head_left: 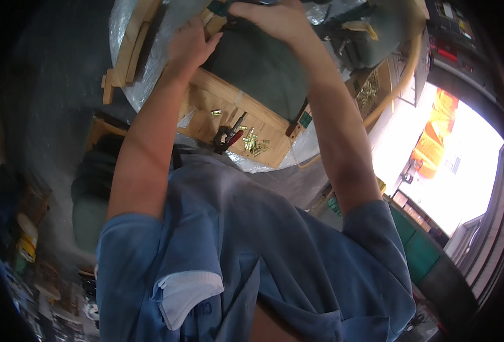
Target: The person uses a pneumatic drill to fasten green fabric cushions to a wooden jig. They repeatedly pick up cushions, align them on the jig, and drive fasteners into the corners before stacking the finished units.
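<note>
Both my arms reach up to the top of the view, over a dark green padded piece set against a light wooden frame. My left hand closes on a wooden strip at the pad's far left corner, its thumb apart from the fingers. A dark green bit lies at the strip's upper end. My right hand is closed around something dark at the top edge; that thing is mostly cut off and its kind cannot be made out.
On the near wooden board lie several small brass-coloured metal fittings and a black tool with a red handle. Clear plastic wrap surrounds the frame. More fittings fill a wooden box at right, beside a curved yellowish hose.
</note>
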Demonstrator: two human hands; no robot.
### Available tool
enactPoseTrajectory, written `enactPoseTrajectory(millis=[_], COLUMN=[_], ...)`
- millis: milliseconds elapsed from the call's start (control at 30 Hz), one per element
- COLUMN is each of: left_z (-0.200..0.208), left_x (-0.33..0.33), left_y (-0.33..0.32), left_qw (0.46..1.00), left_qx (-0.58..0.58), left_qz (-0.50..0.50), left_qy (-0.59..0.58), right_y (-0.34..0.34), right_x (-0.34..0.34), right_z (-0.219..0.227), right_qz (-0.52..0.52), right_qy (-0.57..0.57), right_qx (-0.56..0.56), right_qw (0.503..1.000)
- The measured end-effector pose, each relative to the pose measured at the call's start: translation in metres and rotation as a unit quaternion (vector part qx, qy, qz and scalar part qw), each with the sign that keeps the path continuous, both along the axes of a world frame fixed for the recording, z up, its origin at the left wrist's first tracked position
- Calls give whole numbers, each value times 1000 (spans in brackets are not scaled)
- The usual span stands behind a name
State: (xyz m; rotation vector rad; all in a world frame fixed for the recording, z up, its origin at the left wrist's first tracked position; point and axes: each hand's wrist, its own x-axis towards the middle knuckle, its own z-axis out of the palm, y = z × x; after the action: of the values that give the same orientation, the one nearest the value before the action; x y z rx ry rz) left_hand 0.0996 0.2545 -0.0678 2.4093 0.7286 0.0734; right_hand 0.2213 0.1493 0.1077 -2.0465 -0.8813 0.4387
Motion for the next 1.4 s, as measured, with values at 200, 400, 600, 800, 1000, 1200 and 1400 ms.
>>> enactPoseTrajectory(millis=[200,400,600,800,1000,1200,1400], left_z=[-9,-10,-19,-21,-7,14,17], left_x=[4,3,9,10,6,0,-16], left_y=[2,9,10,17,6,-12,-15], left_qw=[1000,999,998,997,997,997,993], left_qx=[-1,35,42,47,56,50,76], left_qz=[4,-2,-42,-56,-61,-29,35], left_qy=[0,0,-38,-7,0,45,82], right_y=[-66,-176,-267,-302,-354,-401,-387], right_x=[-42,-134,-227,-267,-254,-190,-139], right_z=[4,43,8,-40,-111,-149,-187], right_qz=[-56,-390,-563,-613,-584,-521,-543], right_qy=[-135,213,286,303,304,320,377], right_qx=[58,255,450,607,737,784,720], right_qw=[988,859,632,405,153,104,211])
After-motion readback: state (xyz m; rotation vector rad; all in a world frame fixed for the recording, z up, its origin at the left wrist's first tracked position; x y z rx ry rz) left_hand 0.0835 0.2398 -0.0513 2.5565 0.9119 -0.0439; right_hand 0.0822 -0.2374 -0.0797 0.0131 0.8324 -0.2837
